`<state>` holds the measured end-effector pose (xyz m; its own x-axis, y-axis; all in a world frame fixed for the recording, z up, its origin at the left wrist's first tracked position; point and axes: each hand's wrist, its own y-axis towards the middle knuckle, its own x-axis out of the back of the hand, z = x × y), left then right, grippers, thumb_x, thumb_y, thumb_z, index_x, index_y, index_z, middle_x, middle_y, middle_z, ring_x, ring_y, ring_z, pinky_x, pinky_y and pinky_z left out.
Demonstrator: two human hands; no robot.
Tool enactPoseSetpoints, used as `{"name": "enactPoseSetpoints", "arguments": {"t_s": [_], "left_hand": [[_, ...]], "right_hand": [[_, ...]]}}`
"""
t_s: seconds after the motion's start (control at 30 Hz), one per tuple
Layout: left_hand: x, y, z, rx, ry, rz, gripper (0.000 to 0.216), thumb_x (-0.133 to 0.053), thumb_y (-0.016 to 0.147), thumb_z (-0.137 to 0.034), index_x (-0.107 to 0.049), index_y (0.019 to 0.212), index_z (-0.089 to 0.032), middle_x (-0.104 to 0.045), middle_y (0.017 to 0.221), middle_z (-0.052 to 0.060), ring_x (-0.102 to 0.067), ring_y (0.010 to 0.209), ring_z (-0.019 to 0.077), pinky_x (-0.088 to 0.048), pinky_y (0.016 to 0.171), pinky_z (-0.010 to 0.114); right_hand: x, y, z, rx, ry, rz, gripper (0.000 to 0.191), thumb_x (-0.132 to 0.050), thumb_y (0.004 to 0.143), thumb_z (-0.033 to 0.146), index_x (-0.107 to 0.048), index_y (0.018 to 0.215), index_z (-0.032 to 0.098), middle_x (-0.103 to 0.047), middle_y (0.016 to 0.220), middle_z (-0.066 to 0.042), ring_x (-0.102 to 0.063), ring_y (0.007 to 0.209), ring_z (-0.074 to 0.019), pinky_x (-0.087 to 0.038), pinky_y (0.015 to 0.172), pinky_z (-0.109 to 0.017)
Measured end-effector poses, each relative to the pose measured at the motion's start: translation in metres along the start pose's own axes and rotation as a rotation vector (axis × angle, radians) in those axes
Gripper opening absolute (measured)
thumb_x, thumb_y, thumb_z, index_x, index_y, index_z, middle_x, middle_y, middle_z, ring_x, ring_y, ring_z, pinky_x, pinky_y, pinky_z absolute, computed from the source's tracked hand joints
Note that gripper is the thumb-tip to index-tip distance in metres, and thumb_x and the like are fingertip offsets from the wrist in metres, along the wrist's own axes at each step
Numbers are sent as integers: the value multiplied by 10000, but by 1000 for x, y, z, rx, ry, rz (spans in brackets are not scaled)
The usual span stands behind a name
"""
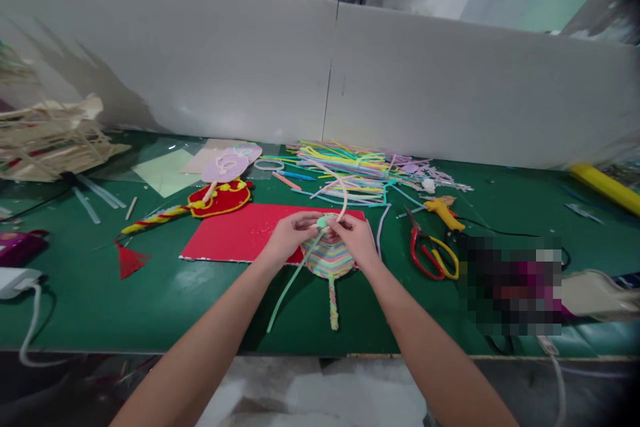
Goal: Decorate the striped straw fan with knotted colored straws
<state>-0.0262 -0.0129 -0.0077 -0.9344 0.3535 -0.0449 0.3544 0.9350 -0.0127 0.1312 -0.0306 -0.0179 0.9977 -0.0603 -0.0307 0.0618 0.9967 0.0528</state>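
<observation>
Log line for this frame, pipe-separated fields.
left hand: fingertips on green coil | right hand: fingertips at coil and pale pink strip | striped fan: beneath hands, partly over red board | scissors: on table at right

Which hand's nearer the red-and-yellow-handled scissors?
Right. The scissors lie to the right of the right hand, not touching it; the left hand is farther off, beyond the right hand.

Inspector: Counts, operator's side?
Checker: You show one left hand, one right hand, one striped fan, one red board, one red tassel, one yellow glue gun.
Inspector: Your loose pipe cleaners?
Checker: Overlapping; uncountable.
</observation>
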Motion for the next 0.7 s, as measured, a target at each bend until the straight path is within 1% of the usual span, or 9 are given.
{"name": "enactPoseSetpoints", "arguments": {"t_s": [0.13, 0.27, 0.37, 0.43, 0.53, 0.6, 0.7], "left_hand": [[0, 1, 2, 1, 9, -24, 410, -684, 602, -267, -594, 978, -131, -652, 990, 101, -584, 954, 219, -458, 831, 332], [-2, 0, 1, -14, 45, -42, 400, -681, 600, -270, -591, 966, -134, -644, 1001, 102, -582, 954, 218, -465, 813, 331], [-2, 0, 0, -38, 55, -21, 388, -671, 611, -258, -584, 968, -135, -632, 1036, 109, -575, 973, 216, -462, 815, 324], [-2, 0, 0, -69, 54, -8, 421, -665, 620, -249, -564, 1014, -138, -605, 1095, 122, -558, 1012, 223, -459, 816, 322], [-2, 1, 1, -103, 51, 10, 480, -658, 631, -237, -524, 1083, -146, -552, 1178, 139, -513, 1082, 237, -456, 811, 316], [-2, 1, 1, -102, 45, 22, 486, -654, 637, -241, -518, 1093, -144, -546, 1184, 145, -507, 1091, 240, -458, 807, 312], [-2, 1, 3, -82, 24, 26, 471, -657, 633, -256, -531, 1072, -142, -573, 1148, 138, -543, 1042, 229, -466, 802, 312]], "right_hand": [[0, 0, -1, -25, 42, 19, 264, -642, 645, 427, -607, 706, 172, -618, 579, -6, -598, 532, -165, -526, 550, -308], [1, 1, -4, -9, 27, 40, 270, -663, 620, 413, -604, 728, 173, -615, 606, -8, -598, 583, -168, -525, 538, -297], [1, 1, -5, 6, 9, 32, 277, -664, 616, 400, -599, 765, 176, -618, 656, -13, -592, 619, -168, -517, 510, -280], [1, 1, -5, 13, -3, 32, 283, -658, 621, 389, -602, 801, 178, -622, 688, -17, -586, 622, -163, -507, 494, -267], [0, -1, -3, 18, -18, 58, 266, -647, 633, 377, -610, 803, 177, -622, 716, -23, -572, 603, -151, -494, 485, -254], [0, -1, -2, 11, -12, 62, 258, -644, 635, 377, -613, 786, 171, -618, 715, -29, -570, 606, -152, -492, 490, -256], [0, -1, -1, -11, 10, 37, 268, -651, 624, 384, -610, 775, 168, -612, 694, -28, -577, 605, -160, -497, 506, -276]]}}
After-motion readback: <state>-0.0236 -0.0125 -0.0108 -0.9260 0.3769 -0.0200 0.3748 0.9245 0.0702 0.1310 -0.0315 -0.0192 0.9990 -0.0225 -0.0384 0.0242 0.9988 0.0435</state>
